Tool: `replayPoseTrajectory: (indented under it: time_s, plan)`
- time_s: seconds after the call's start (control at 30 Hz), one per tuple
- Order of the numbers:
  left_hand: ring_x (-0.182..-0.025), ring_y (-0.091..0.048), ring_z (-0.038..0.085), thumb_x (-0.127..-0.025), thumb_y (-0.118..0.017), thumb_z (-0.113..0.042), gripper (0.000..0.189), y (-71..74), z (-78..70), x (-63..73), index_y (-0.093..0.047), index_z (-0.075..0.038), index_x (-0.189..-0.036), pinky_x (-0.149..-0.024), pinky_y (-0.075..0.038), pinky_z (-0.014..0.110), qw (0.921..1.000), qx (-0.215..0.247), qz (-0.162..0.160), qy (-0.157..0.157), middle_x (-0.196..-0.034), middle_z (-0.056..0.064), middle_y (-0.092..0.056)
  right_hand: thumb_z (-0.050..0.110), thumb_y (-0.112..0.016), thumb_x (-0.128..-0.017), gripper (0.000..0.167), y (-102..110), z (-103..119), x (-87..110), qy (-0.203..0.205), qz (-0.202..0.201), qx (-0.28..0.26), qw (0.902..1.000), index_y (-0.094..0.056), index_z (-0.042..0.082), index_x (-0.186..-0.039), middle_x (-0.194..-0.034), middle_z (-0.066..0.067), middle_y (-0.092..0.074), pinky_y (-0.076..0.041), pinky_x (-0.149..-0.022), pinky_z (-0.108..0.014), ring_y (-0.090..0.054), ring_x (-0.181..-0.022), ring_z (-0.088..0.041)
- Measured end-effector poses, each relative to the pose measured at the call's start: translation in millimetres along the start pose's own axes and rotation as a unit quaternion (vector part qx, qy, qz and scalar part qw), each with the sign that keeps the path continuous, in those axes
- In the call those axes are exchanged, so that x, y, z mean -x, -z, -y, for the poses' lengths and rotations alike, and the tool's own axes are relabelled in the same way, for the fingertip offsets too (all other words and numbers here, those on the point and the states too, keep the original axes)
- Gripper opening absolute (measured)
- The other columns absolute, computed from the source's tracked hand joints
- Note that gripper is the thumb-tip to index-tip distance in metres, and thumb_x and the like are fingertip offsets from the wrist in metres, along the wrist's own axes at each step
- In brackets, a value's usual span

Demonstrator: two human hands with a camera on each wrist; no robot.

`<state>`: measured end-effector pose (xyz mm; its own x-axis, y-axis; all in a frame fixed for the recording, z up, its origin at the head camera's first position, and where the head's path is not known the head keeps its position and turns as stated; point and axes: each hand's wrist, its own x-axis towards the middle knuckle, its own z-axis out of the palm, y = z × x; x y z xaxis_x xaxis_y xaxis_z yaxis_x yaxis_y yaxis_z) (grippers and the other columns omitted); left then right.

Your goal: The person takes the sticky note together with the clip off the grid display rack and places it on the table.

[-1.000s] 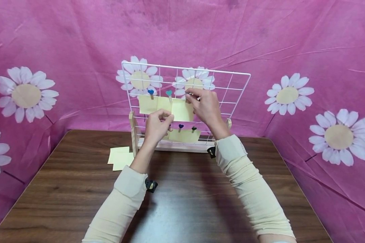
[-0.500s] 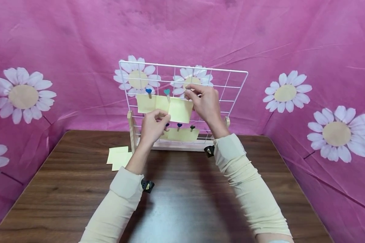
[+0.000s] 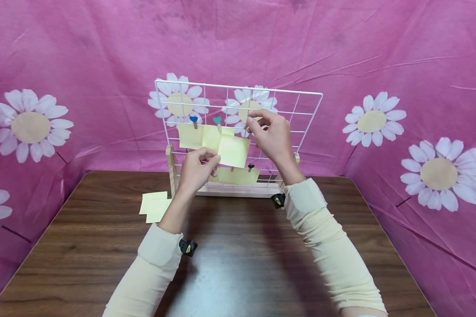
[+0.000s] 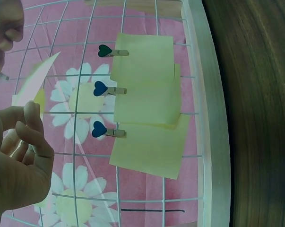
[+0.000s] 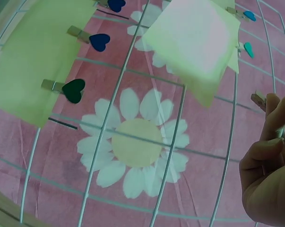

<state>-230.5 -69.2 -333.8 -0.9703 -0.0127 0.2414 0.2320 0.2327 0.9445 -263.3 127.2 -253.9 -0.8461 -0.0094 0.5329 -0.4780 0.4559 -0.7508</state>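
Left hand [image 3: 197, 171]: fingertips are pinching a tilted note [image 3: 235, 150].
Right hand [image 3: 273, 135]: fingertips are pinching a clip [image 5: 258, 100].
Clip: pointing downward, long axis running near-upright.

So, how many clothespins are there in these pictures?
6. Upper row: blue clip and teal clip. Lower row: dark green clip, middle blue clip and outer blue clip. The right hand holds the sixth clip. Others may be hidden.

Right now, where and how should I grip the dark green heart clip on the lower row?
Pinch the dark green heart clip by its heart end, probably from above and in front: that end stands clear of the yellow note, while the wooden end overlaps the note's upper edge. The right hand pinches another clip.
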Motion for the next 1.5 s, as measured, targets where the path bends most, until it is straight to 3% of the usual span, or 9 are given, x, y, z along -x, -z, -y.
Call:
replayPoseTrajectory:
  time_s: [0.2,0.3,0.47,0.63,0.83,1.03,1.33,1.5]
  plan:
    - [-0.060,-0.067,0.026,-0.097,-0.069,-0.013,0.015,5.2,1.5,3.6,-0.072,-0.001,-0.104,-0.043,-0.044,0.019,0.9999,0.009,0.004,0.003,-0.081,0.009,-0.072,0.013,-0.068,-0.096,0.020,10,-6,5.5,-0.021,0.000,-0.006,0.9998,-0.074,0.002,-0.112,-0.081,-0.015,-0.073,-0.049,-0.040,-0.022,-0.059,-0.049,-0.017]
    - [-0.062,-0.067,0.029,-0.097,-0.069,-0.013,0.015,7.2,3.1,5.3,-0.073,-0.001,-0.105,-0.044,-0.045,0.020,0.9998,0.016,0.004,0.005,-0.085,0.014,-0.073,0.014,-0.068,-0.096,0.020,14,-10,8.4,-0.029,0.002,-0.011,0.9995,-0.074,0.002,-0.112,-0.082,-0.017,-0.073,-0.049,-0.040,-0.022,-0.057,-0.047,-0.014]
    - [-0.057,-0.064,0.017,-0.097,-0.069,-0.011,0.016,9.7,5.8,6.9,-0.072,0.002,-0.106,-0.047,-0.050,0.023,0.9990,0.041,0.001,0.016,-0.092,0.023,-0.072,0.013,-0.068,-0.096,0.020,21,-18,13.6,-0.026,0.004,-0.024,0.9994,-0.073,0.000,-0.110,-0.082,-0.018,-0.072,-0.048,-0.040,-0.021,-0.054,-0.044,-0.011]
    - [-0.054,-0.062,0.008,-0.095,-0.069,-0.007,0.016,11.3,8.5,7.5,-0.071,0.005,-0.105,-0.046,-0.050,0.022,0.9977,0.065,-0.009,0.016,-0.086,0.015,-0.071,0.010,-0.067,-0.096,0.018,27,-29,22.1,-0.023,0.008,-0.038,0.9990,-0.073,-0.003,-0.109,-0.084,-0.020,-0.073,-0.046,-0.040,-0.020,-0.053,-0.042,-0.009]
    - [-0.052,-0.061,0.008,-0.094,-0.068,-0.005,0.016,12.8,11.8,9.3,-0.071,0.007,-0.104,-0.044,-0.048,0.018,0.9964,0.082,-0.020,0.009,-0.081,0.010,-0.069,0.008,-0.067,-0.097,0.021,33,-44,33.2,-0.035,0.009,-0.041,0.9985,-0.071,-0.006,-0.112,-0.087,-0.026,-0.072,-0.046,-0.040,-0.018,-0.053,-0.043,-0.007]
    - [-0.050,-0.060,0.009,-0.093,-0.070,-0.006,0.015,14.6,13.8,12.4,-0.074,0.004,-0.103,-0.044,-0.047,0.017,0.9960,0.083,-0.030,0.018,-0.086,0.022,-0.070,0.010,-0.067,-0.098,0.021,39,-55,41.5,-0.047,0.004,-0.035,0.9983,-0.071,-0.004,-0.112,-0.088,-0.024,-0.073,-0.045,-0.039,-0.019,-0.053,-0.042,-0.008]
    - [-0.049,-0.059,0.009,-0.094,-0.070,-0.006,0.016,16.9,16.9,16.0,-0.074,0.006,-0.103,-0.045,-0.047,0.017,0.9950,0.092,-0.027,0.025,-0.089,0.027,-0.070,0.010,-0.068,-0.097,0.018,46,-69,53.9,-0.046,0.008,-0.030,0.9985,-0.072,-0.003,-0.109,-0.083,-0.022,-0.072,-0.045,-0.037,-0.021,-0.052,-0.040,-0.013]
    - [-0.049,-0.058,0.008,-0.094,-0.069,-0.005,0.015,18.0,18.9,18.1,-0.073,0.008,-0.102,-0.045,-0.047,0.017,0.9940,0.099,-0.036,0.028,-0.082,0.018,-0.071,0.006,-0.065,-0.098,0.020,47,-63,62.5,-0.063,0.015,-0.022,0.9976,-0.070,-0.008,-0.112,-0.086,-0.029,-0.070,-0.043,-0.036,-0.018,-0.050,-0.039,-0.006]
